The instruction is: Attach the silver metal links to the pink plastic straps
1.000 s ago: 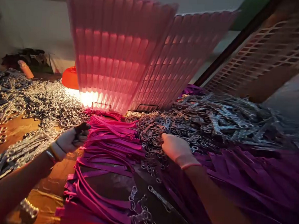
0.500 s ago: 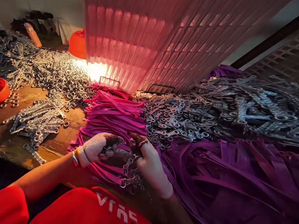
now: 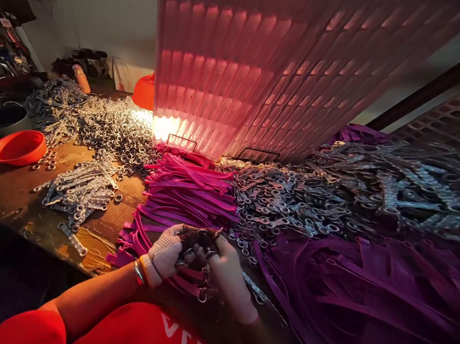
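My left hand (image 3: 169,251), in a white dotted glove with dark fingertips, is closed around several metal rings (image 3: 186,257). My right hand (image 3: 227,269), in a pale glove with dark fingertips, meets it with bent, closed fingers. What the right fingers pinch is too dark and small to make out. Below both hands lie magenta straps (image 3: 187,285), with a metal ring (image 3: 202,296) at the end of one. More magenta straps (image 3: 190,190) are stacked just beyond the hands.
Loose rings (image 3: 134,148) and metal links (image 3: 81,186) lie at left, near an orange bowl (image 3: 19,148). A lit orange lamp (image 3: 143,91) stands behind. Translucent corrugated panels (image 3: 235,79) rise ahead. Metal pieces (image 3: 290,201) and purple straps (image 3: 363,294) are heaped at right.
My hands have come together, the left moving in toward the right. The ring seen at my left fingertips is now hidden. The view has turned left, showing more of the bench there.
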`<state>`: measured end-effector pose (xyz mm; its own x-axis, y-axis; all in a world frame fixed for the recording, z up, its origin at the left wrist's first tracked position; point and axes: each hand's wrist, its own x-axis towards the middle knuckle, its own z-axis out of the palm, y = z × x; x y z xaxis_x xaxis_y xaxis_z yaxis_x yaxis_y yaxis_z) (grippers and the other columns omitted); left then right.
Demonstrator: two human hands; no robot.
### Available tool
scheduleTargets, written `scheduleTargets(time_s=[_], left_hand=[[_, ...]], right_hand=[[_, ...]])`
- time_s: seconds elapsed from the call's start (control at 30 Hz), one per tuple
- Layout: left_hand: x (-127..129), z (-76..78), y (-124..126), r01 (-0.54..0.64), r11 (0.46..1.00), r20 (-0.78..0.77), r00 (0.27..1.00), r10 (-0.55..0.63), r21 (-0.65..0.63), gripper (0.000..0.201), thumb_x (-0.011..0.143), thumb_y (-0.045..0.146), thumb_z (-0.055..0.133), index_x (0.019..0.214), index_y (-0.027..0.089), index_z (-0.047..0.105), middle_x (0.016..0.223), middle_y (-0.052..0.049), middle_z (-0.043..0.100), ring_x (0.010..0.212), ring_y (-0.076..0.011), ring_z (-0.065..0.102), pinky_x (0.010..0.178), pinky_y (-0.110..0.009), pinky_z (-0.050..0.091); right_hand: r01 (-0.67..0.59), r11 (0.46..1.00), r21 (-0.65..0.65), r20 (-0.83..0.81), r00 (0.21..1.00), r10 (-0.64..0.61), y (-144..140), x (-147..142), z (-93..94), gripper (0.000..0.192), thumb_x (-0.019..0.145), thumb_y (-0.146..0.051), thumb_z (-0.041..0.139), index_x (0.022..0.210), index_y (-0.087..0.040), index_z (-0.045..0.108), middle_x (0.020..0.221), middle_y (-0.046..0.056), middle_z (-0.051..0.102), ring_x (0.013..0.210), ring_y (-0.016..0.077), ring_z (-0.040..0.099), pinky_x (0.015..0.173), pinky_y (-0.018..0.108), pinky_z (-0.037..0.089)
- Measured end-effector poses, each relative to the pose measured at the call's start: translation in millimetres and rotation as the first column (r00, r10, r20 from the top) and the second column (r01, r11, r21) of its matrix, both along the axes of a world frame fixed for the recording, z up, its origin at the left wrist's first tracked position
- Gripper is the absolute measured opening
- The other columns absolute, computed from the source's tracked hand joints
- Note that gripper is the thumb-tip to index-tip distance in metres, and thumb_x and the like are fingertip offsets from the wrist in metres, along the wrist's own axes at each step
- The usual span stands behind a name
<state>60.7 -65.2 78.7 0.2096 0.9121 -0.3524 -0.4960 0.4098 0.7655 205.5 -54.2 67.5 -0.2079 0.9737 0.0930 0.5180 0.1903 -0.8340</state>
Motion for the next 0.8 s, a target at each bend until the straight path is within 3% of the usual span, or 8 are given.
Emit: scheduleTargets(time_s=[0.07, 0.13, 0.23, 0.37, 0.5, 0.63, 0.73, 0.8], left_hand=[[-8.1, -3.0, -1.8, 0.004, 0.994, -0.21, 0.978, 0.019, 0.106, 0.025, 0.075, 0.037, 0.075, 0.081, 0.015, 0.065, 0.059, 0.001, 0.055, 0.045, -0.0071, 0.041, 0.042, -0.02, 0.029], [-18.1, -4.6, -3.6, 0.085, 0.967, -0.429, 0.903, 0.026, 0.239, 0.017, 0.073, 0.028, 0.075, 0.074, 0.014, 0.065, 0.064, -0.001, 0.059, 0.055, -0.0094, 0.046, 0.051, -0.02, 0.035], [-29.2, -5.6, -7.1, 0.229, 0.933, -0.538, 0.841, -0.047, 0.277, 0.014, 0.073, 0.023, 0.072, 0.068, 0.014, 0.063, 0.064, -0.002, 0.058, 0.059, -0.0102, 0.046, 0.053, -0.02, 0.035], [-29.3, -9.7, -10.3, 0.244, 0.97, -0.295, 0.928, -0.227, 0.022, 0.026, 0.083, 0.042, 0.064, 0.08, 0.016, 0.061, 0.056, 0.002, 0.05, 0.042, -0.0077, 0.037, 0.039, -0.02, 0.025], [-19.6, -16.9, -7.0, 0.069, 0.99, -0.095, 0.992, -0.081, -0.124, 0.031, 0.076, 0.044, 0.072, 0.079, 0.018, 0.057, 0.057, 0.004, 0.048, 0.041, -0.0066, 0.038, 0.037, -0.018, 0.028], [-24.2, -14.5, 1.2, 0.133, 0.978, 0.013, 0.991, -0.133, -0.164, 0.03, 0.075, 0.043, 0.073, 0.079, 0.017, 0.058, 0.051, 0.006, 0.043, 0.037, -0.0052, 0.032, 0.032, -0.016, 0.021], [-44.5, -7.8, 9.7, 0.17, 0.968, 0.132, 0.98, -0.147, -0.183, 0.025, 0.078, 0.036, 0.071, 0.091, 0.016, 0.063, 0.05, 0.008, 0.041, 0.035, -0.0038, 0.026, 0.029, -0.014, 0.017], [-60.3, -4.8, 15.6, 0.131, 0.975, 0.199, 0.975, -0.094, -0.18, 0.03, 0.077, 0.026, 0.07, 0.105, 0.017, 0.064, 0.053, 0.008, 0.042, 0.035, -0.0033, 0.025, 0.029, -0.013, 0.016]], right_hand=[[-0.05, 0.998, 0.045, 0.256, 0.966, 0.037, -0.7, 3.3, 3.6, 0.025, 0.077, -0.012, 0.043, 0.088, -0.018, 0.065, 0.084, 0.007, 0.069, 0.077, 0.0206, 0.061, 0.069, 0.029, 0.045], [-0.134, 0.987, 0.085, 0.533, 0.843, 0.068, -2.3, 6.5, 10.5, 0.026, 0.071, -0.005, 0.043, 0.082, -0.017, 0.064, 0.081, 0.009, 0.068, 0.072, 0.02, 0.06, 0.066, 0.028, 0.04], [-0.287, 0.956, 0.058, 0.707, 0.688, 0.163, -6.3, 8.0, 24.0, 0.024, 0.067, -0.004, 0.047, 0.077, -0.017, 0.064, 0.081, 0.01, 0.068, 0.07, 0.0195, 0.059, 0.064, 0.029, 0.036], [-0.283, 0.958, 0.056, 0.61, 0.769, 0.191, -16.8, -1.0, 28.9, 0.012, 0.068, -0.012, 0.055, 0.074, -0.019, 0.063, 0.077, 0.008, 0.067, 0.072, 0.0199, 0.059, 0.065, 0.028, 0.037], [-0.052, 0.998, 0.031, 0.357, 0.933, 0.038, -27.4, -15.9, 12.1, 0.029, 0.074, -0.014, 0.05, 0.096, -0.017, 0.068, 0.089, 0.009, 0.07, 0.079, 0.0218, 0.062, 0.071, 0.029, 0.044], [-0.002, 0.986, -0.166, 0.052, 0.999, 0.01, -19.2, -1.7, 2.9, 0.03, 0.081, -0.02, 0.043, 0.097, -0.019, 0.068, 0.089, 0.006, 0.073, 0.079, 0.0207, 0.064, 0.072, 0.029, 0.049], [0.139, 0.987, -0.086, 0.143, 0.982, -0.126, -6.1, 26.7, 4.5, 0.034, 0.085, -0.023, 0.042, 0.106, -0.018, 0.068, 0.101, 0.009, 0.073, 0.091, 0.0232, 0.064, 0.082, 0.033, 0.05], [0.111, 0.992, -0.058, 0.313, 0.946, -0.088, 0.1, 40.3, 4.8, 0.035, 0.082, -0.016, 0.042, 0.105, -0.017, 0.069, 0.104, 0.01, 0.072, 0.096, 0.0237, 0.064, 0.088, 0.034, 0.049]])
